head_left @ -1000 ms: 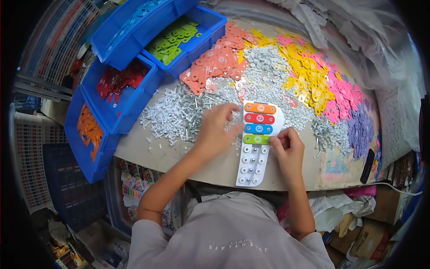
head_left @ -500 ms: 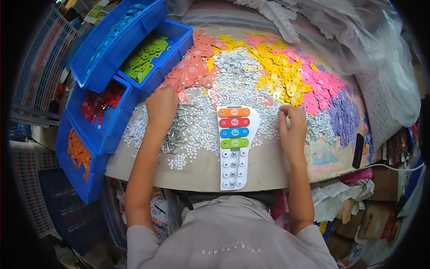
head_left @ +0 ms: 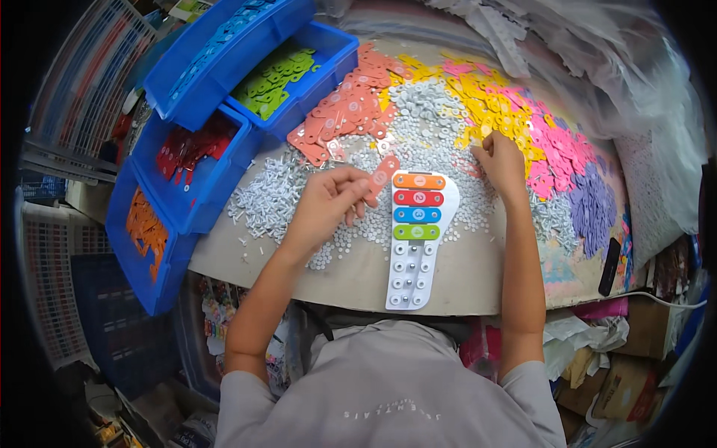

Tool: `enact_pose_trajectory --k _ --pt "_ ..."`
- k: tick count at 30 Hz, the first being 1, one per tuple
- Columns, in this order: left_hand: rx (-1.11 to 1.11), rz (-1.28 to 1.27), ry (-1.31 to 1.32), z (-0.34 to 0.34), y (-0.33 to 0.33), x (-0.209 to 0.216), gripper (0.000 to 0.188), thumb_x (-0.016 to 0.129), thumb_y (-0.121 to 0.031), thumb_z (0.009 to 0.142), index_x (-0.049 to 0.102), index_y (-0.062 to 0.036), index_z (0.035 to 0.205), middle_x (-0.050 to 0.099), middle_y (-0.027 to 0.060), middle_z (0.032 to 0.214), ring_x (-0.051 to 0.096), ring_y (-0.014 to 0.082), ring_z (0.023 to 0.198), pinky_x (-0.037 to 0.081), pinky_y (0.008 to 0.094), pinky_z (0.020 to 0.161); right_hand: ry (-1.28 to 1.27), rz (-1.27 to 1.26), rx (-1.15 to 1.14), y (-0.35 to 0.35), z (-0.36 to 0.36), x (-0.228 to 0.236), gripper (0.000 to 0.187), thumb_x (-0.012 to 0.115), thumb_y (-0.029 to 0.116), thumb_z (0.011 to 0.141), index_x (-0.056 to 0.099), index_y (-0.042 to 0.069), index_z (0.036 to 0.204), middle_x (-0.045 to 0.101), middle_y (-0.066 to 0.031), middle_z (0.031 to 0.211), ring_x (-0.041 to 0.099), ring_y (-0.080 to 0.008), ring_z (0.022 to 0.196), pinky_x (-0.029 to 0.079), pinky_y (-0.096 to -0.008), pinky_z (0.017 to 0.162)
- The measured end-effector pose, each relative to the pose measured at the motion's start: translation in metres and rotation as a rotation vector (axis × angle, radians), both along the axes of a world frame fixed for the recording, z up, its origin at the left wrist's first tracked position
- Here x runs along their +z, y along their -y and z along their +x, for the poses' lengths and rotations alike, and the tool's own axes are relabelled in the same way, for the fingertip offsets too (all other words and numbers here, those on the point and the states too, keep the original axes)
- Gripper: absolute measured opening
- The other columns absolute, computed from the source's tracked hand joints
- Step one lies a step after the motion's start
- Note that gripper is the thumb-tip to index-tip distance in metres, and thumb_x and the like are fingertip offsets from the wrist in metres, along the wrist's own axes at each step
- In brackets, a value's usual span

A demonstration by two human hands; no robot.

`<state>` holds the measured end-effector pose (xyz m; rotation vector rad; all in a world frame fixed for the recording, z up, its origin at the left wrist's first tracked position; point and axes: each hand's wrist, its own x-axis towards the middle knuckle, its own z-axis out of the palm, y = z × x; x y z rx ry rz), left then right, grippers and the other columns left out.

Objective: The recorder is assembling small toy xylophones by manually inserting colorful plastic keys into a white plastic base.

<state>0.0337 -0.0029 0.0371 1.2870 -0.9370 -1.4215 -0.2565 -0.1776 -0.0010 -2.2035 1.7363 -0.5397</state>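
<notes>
A coral plastic strip (head_left: 383, 178) with rounded ends is pinched between the thumb and fingers of my left hand (head_left: 328, 205), just left of a white plastic jig (head_left: 409, 282). Four flat strips lie across the jig's upper part: orange (head_left: 419, 181), red (head_left: 407, 198), blue (head_left: 417, 215) and green (head_left: 416, 232). Below them, rows of white studs and small metal pins show. My right hand (head_left: 503, 166) is curled at the near edge of the yellow strips (head_left: 508, 119), beside loose white caps; whatever its fingertips hold is hidden.
Blue bins at the left hold blue (head_left: 216, 52), green (head_left: 276, 82), red (head_left: 190, 153) and orange strips (head_left: 146, 228). Heaps of coral (head_left: 343, 112), pink (head_left: 564, 149) and purple strips (head_left: 594, 205) spread behind. White rivets (head_left: 272, 190) lie left; a black object (head_left: 609, 266) right.
My left hand has come back from the coral heap toward the jig, now with a coral strip. My right hand has moved up to the yellow strips. The view has shifted slightly.
</notes>
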Motion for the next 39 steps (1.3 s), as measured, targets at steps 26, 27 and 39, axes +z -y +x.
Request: enact_pose_trajectory --k 26,27,39 --pt "0.053 -0.070 -0.110 -0.037 -0.062 -0.006 0.019 0.061 -0.011 0.099 0.063 0.0014 0.113 0.070 0.0100 0.094 0.073 0.0212 0.092 0.056 0.0271 0.070 1.102 0.647 -0.054 -0.209 0.022 0.049 0.011 0.064 0.000 0.095 0.059 -0.001 0.105 0.066 -0.0053 0.089 0.066 -0.0099 0.077 0.054 -0.0237 0.069" --pt "0.074 -0.061 -0.100 -0.037 -0.062 -0.006 0.020 0.059 -0.016 0.102 0.065 0.0007 0.111 0.070 0.0081 0.093 0.072 0.0176 0.089 0.054 0.0252 0.068 1.085 0.656 -0.044 -0.211 0.025 0.049 0.011 0.064 0.000 0.095 0.060 -0.001 0.105 0.066 -0.0061 0.089 0.067 -0.0104 0.078 0.055 -0.0241 0.069" --pt "0.097 0.026 0.010 -0.039 -0.066 -0.006 0.021 0.067 -0.015 0.099 0.072 0.0035 0.108 0.072 0.0031 0.094 0.061 0.0040 0.080 0.046 0.0193 0.068 0.442 0.249 0.184 -0.206 0.022 0.040 0.011 0.076 0.005 0.082 0.067 0.001 0.088 0.064 -0.0068 0.082 0.056 -0.0193 0.078 0.045 -0.0320 0.069"
